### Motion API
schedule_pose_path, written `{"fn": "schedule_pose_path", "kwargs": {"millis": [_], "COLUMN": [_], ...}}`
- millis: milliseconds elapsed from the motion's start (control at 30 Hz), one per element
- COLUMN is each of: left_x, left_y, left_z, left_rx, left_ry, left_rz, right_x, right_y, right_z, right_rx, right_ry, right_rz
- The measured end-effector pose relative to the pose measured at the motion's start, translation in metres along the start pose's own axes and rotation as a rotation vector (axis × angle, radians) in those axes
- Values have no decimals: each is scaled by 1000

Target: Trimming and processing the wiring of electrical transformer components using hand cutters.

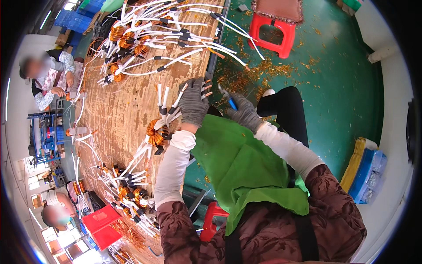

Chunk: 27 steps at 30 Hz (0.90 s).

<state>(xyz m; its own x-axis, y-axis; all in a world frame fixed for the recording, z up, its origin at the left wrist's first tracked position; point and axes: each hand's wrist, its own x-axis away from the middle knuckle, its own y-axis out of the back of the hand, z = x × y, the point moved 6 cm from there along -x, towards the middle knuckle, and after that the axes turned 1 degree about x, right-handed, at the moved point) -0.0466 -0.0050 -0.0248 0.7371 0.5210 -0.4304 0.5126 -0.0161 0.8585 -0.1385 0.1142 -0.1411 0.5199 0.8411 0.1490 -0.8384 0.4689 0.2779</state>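
My left hand [194, 103], in a grey glove, is closed around white-sleeved wire leads [165, 97] at the table's edge. Bare copper-coloured tips [207, 93] poke out past its fingers. These leads run to a copper-wound ring coil [157, 133] lying on the wood beside my left wrist. Just off the edge, my right hand [247, 112], also gloved, grips a small hand tool [231, 102] with a blue handle and a metal end. The tool's metal end points at the held wire tips, with a small gap between; its exact kind is unclear.
Several similar coils [127, 39] with white leads cover the far part of the worn wooden table [114, 101]; more coils [132, 193] lie nearer. A red box [101, 220] stands at left. Two people sit across. A red stool [281, 42] and copper-coloured scraps [263, 72] are on the green floor.
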Motion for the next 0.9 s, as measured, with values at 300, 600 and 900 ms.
{"fn": "schedule_pose_path", "kwargs": {"millis": [300,600,900], "left_x": [6,2,8], "left_y": [-25,-23,-24], "left_z": [40,38,56], "left_rx": [176,267,786], "left_ry": [162,213,398], "left_rz": [90,170,276], "right_x": [-22,-27,-12], "right_y": [-12,-2,-11], "right_z": [44,61,66], "right_rx": [219,455,-298], "right_ry": [163,250,-166], "right_rz": [-13,-100,373]}}
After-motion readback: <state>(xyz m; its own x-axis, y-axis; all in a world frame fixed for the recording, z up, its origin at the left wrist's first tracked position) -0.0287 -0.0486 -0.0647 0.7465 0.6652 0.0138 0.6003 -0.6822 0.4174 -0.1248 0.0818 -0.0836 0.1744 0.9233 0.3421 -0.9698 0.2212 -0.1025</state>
